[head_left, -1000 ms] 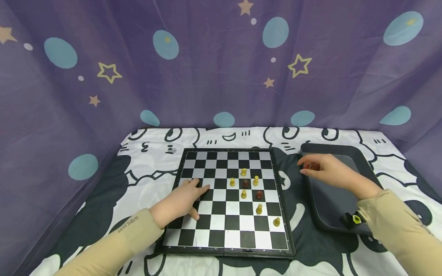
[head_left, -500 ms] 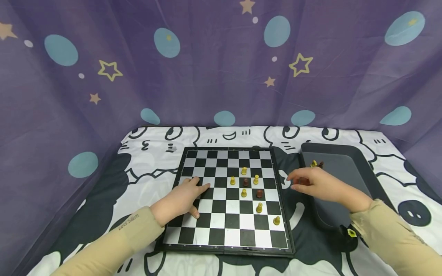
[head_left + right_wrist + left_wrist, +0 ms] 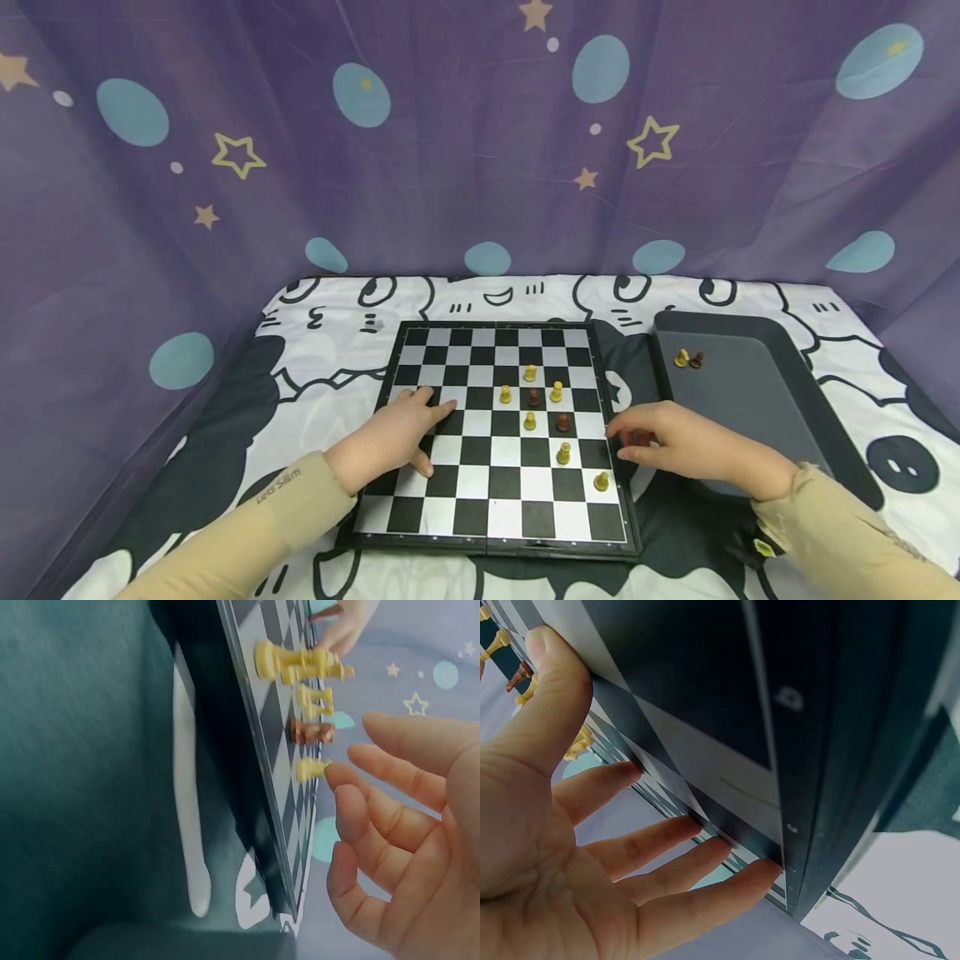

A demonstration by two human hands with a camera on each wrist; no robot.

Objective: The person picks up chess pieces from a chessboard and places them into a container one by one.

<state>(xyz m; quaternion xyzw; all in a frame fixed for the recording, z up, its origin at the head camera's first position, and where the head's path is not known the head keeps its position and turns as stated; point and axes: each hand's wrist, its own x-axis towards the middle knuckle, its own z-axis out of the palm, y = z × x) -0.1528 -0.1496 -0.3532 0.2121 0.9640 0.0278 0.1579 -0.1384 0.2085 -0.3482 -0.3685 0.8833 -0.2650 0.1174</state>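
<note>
A black-and-white chessboard lies in front of me. My left hand rests on its left side, fingers spread; the left wrist view shows those fingertips touching the squares. My right hand hovers at the board's right edge with loosely bent fingers. Nothing shows between its thumb and fingers in the right wrist view. Several yellow chess pieces stand on the right half, among them one near the right edge. Two dark brown pieces stand among them, one farther back and one closer to the right hand.
Right of the board lies a dark grey tray. Near its back left corner are a yellow chess piece and a brown piece. A patterned black-and-white cloth covers the table. Behind hangs a purple curtain.
My right hand has moved from over the tray leftward and nearer to me, to the board's right edge. The two pieces in the tray now show. My left hand has stayed put.
</note>
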